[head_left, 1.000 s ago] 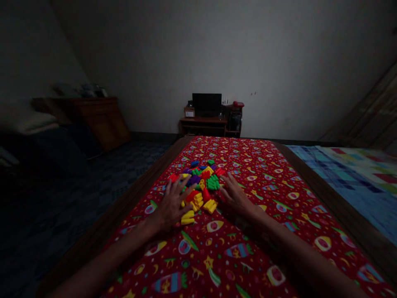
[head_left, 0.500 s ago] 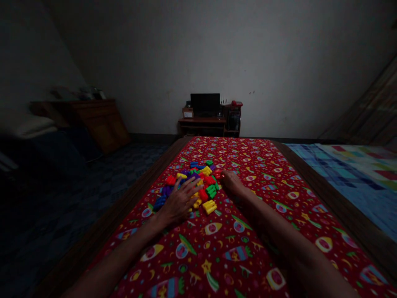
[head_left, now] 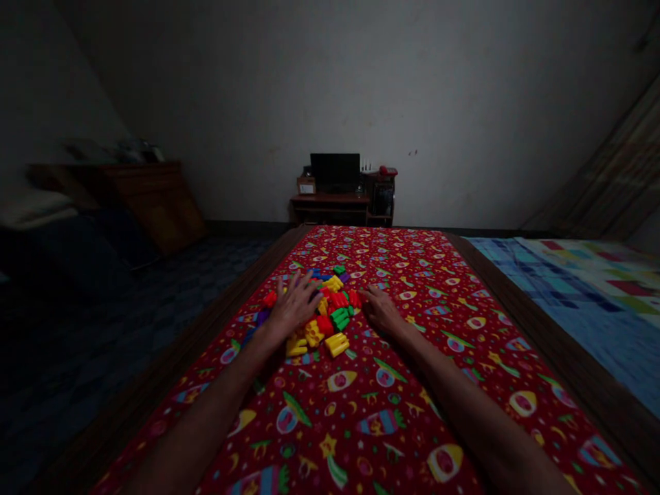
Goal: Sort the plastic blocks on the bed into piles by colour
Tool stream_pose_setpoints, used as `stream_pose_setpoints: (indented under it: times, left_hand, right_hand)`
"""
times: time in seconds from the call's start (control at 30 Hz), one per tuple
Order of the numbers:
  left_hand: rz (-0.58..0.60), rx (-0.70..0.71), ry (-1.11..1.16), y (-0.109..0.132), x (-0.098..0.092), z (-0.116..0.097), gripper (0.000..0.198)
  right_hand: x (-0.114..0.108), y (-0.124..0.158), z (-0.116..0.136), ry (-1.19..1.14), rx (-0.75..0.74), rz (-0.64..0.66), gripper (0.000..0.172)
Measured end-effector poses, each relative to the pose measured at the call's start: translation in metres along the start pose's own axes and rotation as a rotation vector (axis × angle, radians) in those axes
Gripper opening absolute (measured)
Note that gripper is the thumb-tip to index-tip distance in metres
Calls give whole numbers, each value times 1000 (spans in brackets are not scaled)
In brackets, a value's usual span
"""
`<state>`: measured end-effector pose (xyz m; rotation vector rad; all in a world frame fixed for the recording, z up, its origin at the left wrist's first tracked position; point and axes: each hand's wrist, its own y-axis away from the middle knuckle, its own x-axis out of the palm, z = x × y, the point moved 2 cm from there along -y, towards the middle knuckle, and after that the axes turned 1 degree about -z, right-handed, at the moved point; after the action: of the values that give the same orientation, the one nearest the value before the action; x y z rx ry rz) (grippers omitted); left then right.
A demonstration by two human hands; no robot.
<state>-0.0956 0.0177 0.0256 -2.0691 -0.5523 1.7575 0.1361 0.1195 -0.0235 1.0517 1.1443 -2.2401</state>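
Observation:
A heap of coloured plastic building blocks [head_left: 330,313] in red, yellow, green, blue and purple lies on a red patterned sheet [head_left: 392,385]. My left hand [head_left: 293,306] lies flat on the left part of the heap with its fingers spread, covering some blocks. My right hand [head_left: 379,309] rests palm down on the sheet at the heap's right edge, fingers stretched toward the blocks. Neither hand grips a block. A yellow block [head_left: 336,344] sits at the near edge of the heap.
The sheet covers a bed with a dark wooden frame [head_left: 520,302]. A blue checked mattress [head_left: 582,289] lies to the right. Against the far wall stands a small desk with a dark monitor [head_left: 335,170]. A wooden cabinet [head_left: 149,196] is at the left over dark floor.
My left hand has slid forward over the left side of the heap. My right hand has stayed at the heap's right edge. The blocks have bunched a little closer together.

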Motion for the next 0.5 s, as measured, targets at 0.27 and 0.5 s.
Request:
stream_pose_setpoints:
  times: [0.27,0.5]
  left_hand:
    - [59,-361,353,19,-9,96,67]
    - [86,-318,593,22,8,63,68]
  right_hand:
    - [0,6,5,28,1,35,40]
    - [-19,-6,-6,-173,249,-93,36]
